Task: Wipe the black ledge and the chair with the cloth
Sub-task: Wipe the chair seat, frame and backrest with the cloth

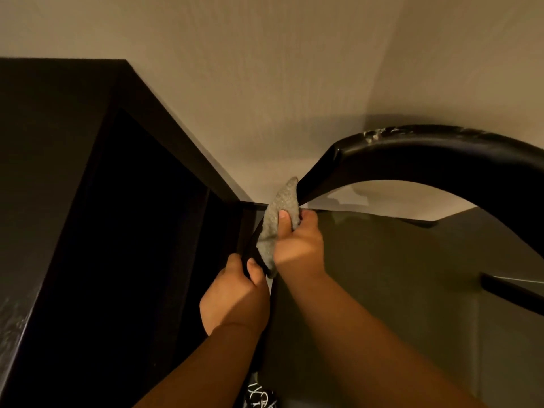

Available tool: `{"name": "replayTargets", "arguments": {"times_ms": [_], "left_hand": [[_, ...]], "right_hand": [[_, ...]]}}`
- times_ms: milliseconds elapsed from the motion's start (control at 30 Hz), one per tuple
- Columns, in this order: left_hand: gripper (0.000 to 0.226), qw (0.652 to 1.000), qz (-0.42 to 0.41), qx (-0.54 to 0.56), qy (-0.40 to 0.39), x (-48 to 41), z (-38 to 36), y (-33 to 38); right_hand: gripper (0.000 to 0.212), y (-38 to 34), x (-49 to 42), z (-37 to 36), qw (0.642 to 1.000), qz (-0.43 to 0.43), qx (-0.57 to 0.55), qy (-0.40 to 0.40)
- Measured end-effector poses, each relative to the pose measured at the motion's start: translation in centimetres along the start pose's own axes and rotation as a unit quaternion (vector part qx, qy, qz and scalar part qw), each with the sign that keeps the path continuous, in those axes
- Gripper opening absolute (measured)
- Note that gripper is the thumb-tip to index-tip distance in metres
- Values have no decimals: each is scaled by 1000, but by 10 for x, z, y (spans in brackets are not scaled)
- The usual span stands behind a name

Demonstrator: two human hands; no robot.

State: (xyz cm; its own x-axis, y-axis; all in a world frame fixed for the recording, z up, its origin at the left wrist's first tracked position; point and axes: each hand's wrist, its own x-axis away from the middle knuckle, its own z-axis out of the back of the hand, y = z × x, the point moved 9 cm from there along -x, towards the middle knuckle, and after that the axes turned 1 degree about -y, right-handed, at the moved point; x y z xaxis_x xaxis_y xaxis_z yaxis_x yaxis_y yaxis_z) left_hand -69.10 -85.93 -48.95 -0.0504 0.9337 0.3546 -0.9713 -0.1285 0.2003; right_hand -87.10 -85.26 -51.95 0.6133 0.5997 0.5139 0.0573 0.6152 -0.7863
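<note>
— So, what is seen of the room?

— A plain beige wall [265,83] is seen behind, and a dull greyish floor [382,275] below. A black unit [176,142] is set against the wall on the left. Its flat top forms the black ledge [44,142], and a dark open compartment [132,216] is seen beneath.

— And the chair?

— The chair [441,154] is placed on the right, black, with a curved top rail. A scuffed, pale patch [379,133] is shown on its upper edge.

— Where is the cloth found?

— The cloth [279,213], grey and fuzzy, is bunched in the right hand [297,242] and pinched under the thumb. It is pressed against the lower end of the chair's slanted frame, between chair and unit.

— And the other of the two hands?

— The left hand [235,295] is closed round a narrow black bar [253,254] just below the cloth. Whether that bar belongs to the chair cannot be told.
</note>
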Motion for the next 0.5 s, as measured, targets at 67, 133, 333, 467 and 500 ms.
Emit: {"name": "replayTargets", "arguments": {"times_ms": [67, 133, 333, 467, 500], "left_hand": [[40, 1000, -10, -2, 3, 0, 0, 1], [48, 1000, -23, -8, 9, 1, 0, 2], [45, 999, -33, -8, 11, 2, 3, 5], [50, 999, -36, -11, 10, 4, 3, 8], [51, 999, -37, -9, 10, 4, 4, 8]], "right_hand": [[42, 9, 5, 7, 1000, -1, 26, -14], [46, 16, 7, 13, 998, -38, 31, -30], [100, -1, -21, 21, 988, -112, 104, 37], [143, 13, -15, -4, 973, -222, -21, -51], [146, 19, -7, -19, 958, -259, -63, -102]]}}
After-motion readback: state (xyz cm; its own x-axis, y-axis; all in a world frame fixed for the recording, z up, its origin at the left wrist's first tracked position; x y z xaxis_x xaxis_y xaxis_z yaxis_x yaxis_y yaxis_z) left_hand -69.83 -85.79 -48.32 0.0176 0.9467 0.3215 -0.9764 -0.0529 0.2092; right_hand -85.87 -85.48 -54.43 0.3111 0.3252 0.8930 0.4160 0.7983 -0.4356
